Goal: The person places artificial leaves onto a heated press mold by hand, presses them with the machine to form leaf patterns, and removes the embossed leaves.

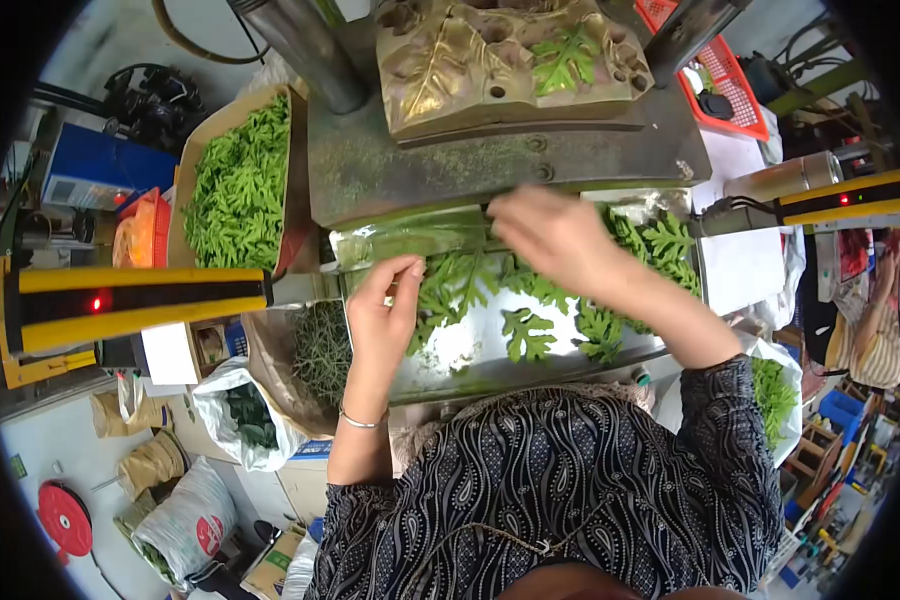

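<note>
My left hand (382, 305) is raised over the left side of a shiny metal tray (450, 345), thumb and forefinger pinched together. Whatever may be between those fingertips is too small to make out. Blurred by motion, my right hand (552, 238) reaches over the tray's far edge, fingers pointing left, and I cannot tell if it holds anything. Green lobed artificial leaves lie on the tray, one leaf (470, 280) between my hands and another leaf (528, 334) nearer to me. Beyond the tray, a brass-coloured leaf mould (440, 75) carries one green leaf (567, 62).
A steel press plate (420, 170) and thick posts (305, 50) stand ahead. Yellow sensor bars flank me, a left bar (140, 305) and a right bar (840, 200). A cardboard box (295, 160) of leaves is at left, a red basket (740, 100) at far right.
</note>
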Demonstrator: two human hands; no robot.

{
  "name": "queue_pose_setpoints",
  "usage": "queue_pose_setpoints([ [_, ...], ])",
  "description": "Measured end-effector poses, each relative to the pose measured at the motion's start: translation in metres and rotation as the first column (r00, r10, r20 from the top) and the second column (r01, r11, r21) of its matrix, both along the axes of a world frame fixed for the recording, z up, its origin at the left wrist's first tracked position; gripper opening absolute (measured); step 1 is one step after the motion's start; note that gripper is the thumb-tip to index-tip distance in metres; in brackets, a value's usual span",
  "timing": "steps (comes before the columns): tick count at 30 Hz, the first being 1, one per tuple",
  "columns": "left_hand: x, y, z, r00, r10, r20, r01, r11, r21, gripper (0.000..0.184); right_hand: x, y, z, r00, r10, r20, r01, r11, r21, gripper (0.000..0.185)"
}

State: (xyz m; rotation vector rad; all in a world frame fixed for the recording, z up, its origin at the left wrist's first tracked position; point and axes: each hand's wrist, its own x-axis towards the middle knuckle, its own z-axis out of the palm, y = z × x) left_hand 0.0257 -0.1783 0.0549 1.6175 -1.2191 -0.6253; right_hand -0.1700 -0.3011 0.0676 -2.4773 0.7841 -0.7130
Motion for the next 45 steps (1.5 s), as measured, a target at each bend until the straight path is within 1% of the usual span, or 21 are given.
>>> queue_pose_setpoints([
  [1, 0.0, 0.005, -0.001, 1.0, 0.004, 0.003, -0.004, 1.0, 0.002, 0.011, 0.005, 0.012, -0.009, 1.0, 0.004, 0.003, -0.004, 1.0, 0.002, 0.016],
  [5, -0.007, 0.021, -0.008, 0.985, -0.051, 0.165, 0.047, 0.998, 0.028, 0.01, 0.022, 0.042, -0.029, 0.935, -0.012, -0.354, 0.015, 1.0, 0.008, 0.014],
  [6, -0.008, 0.024, -0.009, 0.985, -0.048, 0.167, 0.044, 0.999, 0.022, 0.01, 0.023, 0.044, -0.034, 0.936, -0.012, -0.352, 0.013, 1.0, 0.002, 0.014],
  [10, -0.017, 0.033, -0.013, 0.954, -0.122, 0.273, 0.125, 0.992, 0.007, 0.012, 0.025, 0.049, -0.046, 0.885, -0.007, -0.465, -0.116, 0.965, -0.235, 0.012],
  [16, -0.033, 0.026, -0.014, 0.855, -0.006, 0.518, 0.15, 0.96, -0.236, 0.014, 0.005, 0.06, -0.024, 0.962, -0.013, -0.272, -0.107, 0.899, -0.424, 0.017],
  [18, -0.035, 0.027, -0.013, 0.974, -0.168, 0.154, 0.175, 0.984, -0.034, 0.017, -0.004, 0.065, -0.016, 0.964, 0.036, -0.263, -0.143, 0.904, -0.402, 0.017],
  [20, -0.039, 0.025, -0.012, 0.938, -0.235, -0.254, 0.278, 0.95, 0.144, 0.019, -0.012, 0.069, -0.007, 0.964, 0.08, -0.254, -0.176, 0.907, -0.383, 0.017],
  [21, -0.04, 0.024, -0.012, 0.937, -0.242, -0.251, 0.282, 0.949, 0.139, 0.019, -0.015, 0.069, -0.002, 0.965, 0.074, -0.253, -0.171, 0.906, -0.388, 0.017],
  [23, -0.041, 0.022, -0.011, 0.877, -0.256, -0.406, 0.303, 0.951, 0.055, 0.02, -0.02, 0.07, 0.011, 1.0, 0.023, -0.005, -0.023, 1.0, 0.01, 0.017],
  [25, -0.042, 0.022, -0.01, 0.792, -0.272, -0.547, 0.308, 0.951, -0.026, 0.022, -0.024, 0.072, 0.018, 0.971, -0.123, 0.206, 0.022, 0.901, 0.433, 0.016],
  [27, -0.048, 0.023, -0.006, 0.831, -0.257, -0.494, 0.263, 0.963, -0.059, 0.021, -0.027, 0.07, 0.018, 0.957, -0.146, 0.249, -0.005, 0.854, 0.52, 0.015],
  [30, -0.06, 0.026, 0.001, 0.92, -0.178, -0.35, 0.126, 0.978, -0.165, 0.02, -0.031, 0.067, 0.018, 0.911, -0.231, 0.342, -0.115, 0.653, 0.748, 0.012],
  [31, -0.061, 0.026, 0.003, 0.92, -0.182, -0.346, 0.13, 0.977, -0.168, 0.02, -0.032, 0.068, 0.019, 0.909, -0.232, 0.346, -0.116, 0.656, 0.746, 0.012],
  [33, -0.061, 0.022, 0.009, 0.988, -0.14, -0.065, 0.114, 0.944, -0.309, 0.018, -0.032, 0.071, 0.026, 0.936, -0.205, 0.285, -0.036, 0.75, 0.66, 0.011],
  [35, -0.059, 0.021, 0.015, 0.976, -0.038, 0.212, 0.131, 0.887, -0.443, 0.017, -0.031, 0.073, 0.03, 0.959, -0.182, 0.219, 0.03, 0.83, 0.556, 0.011],
  [36, -0.057, 0.024, 0.02, 0.976, -0.034, 0.216, 0.129, 0.886, -0.445, 0.017, -0.03, 0.074, 0.031, 0.959, -0.177, 0.223, 0.025, 0.832, 0.554, 0.011],
  [38, -0.051, 0.03, 0.037, 0.975, -0.208, 0.075, 0.22, 0.952, -0.214, 0.017, -0.028, 0.079, 0.031, 0.958, -0.055, 0.281, -0.037, 0.95, 0.31, 0.011],
  [40, -0.046, 0.035, 0.048, 0.938, -0.331, -0.104, 0.333, 0.943, 0.008, 0.017, -0.023, 0.084, 0.036, 0.948, 0.084, 0.307, -0.1, 0.994, 0.038, 0.012],
  [41, -0.045, 0.035, 0.049, 0.942, -0.321, -0.098, 0.323, 0.946, 0.004, 0.017, -0.022, 0.089, 0.044, 0.944, 0.053, 0.325, -0.039, 0.998, -0.05, 0.015],
  [42, -0.045, 0.033, 0.051, 0.942, -0.275, -0.194, 0.277, 0.961, -0.017, 0.017, -0.02, 0.095, 0.064, 0.927, 0.014, 0.374, 0.044, 0.988, -0.146, 0.016],
  [45, -0.035, 0.032, 0.053, 0.889, -0.103, -0.447, 0.108, 0.994, -0.014, 0.016, -0.055, 0.116, 0.124, 0.87, 0.175, 0.462, -0.082, 0.974, -0.213, 0.018],
])
